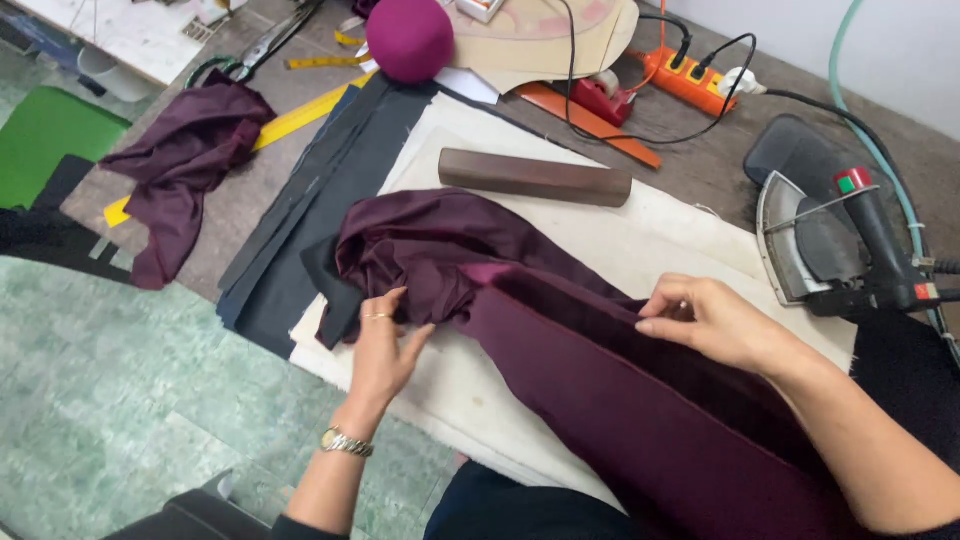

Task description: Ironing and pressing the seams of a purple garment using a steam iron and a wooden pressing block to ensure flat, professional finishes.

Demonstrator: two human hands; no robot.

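A dark maroon satin fabric (560,360) lies bunched and folded over a cream pressing cloth (640,240) on the worktable. My left hand (383,343), with rings and a wristwatch, rests on the bunched part, fingers apart and touching the cloth. My right hand (712,318) pinches the fabric's folded upper edge between thumb and fingers. A brown wooden block (535,177) lies on the cream cloth just beyond the fabric.
A steam iron (835,245) sits on its side at the right. Dark grey fabric strips (320,190), another maroon piece (180,160), a yellow ruler (290,115), scissors (250,50), a magenta ball-shaped cushion (408,38) and an orange power strip (690,80) lie around.
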